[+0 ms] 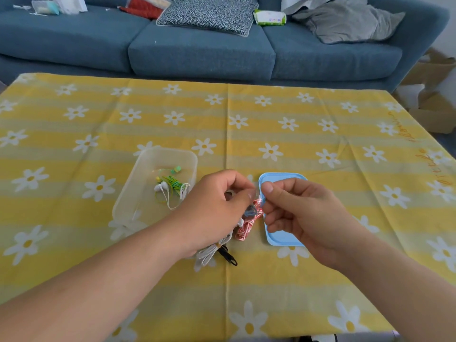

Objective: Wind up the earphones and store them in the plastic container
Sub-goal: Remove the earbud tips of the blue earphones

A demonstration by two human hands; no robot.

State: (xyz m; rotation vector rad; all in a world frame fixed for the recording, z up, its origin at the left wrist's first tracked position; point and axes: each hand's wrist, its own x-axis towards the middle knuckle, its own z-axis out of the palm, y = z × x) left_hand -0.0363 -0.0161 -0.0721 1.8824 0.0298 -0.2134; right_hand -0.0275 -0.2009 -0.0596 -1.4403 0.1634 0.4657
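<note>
left hand and right hand both pinch the red-striped earphones. the plastic container sits leftward, nearest the left hand.

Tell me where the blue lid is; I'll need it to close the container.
In the head view the blue lid lies on the tablecloth right of the clear container, partly hidden by the right hand.

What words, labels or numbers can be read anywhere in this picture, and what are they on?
Tablecloth: orange cursive lettering along its right edge, too distorted to read.
Packet on the sofa: pink print, too blurred to read.
Container, lid, earphones: no writing shows.
Nothing can be quoted.
</note>
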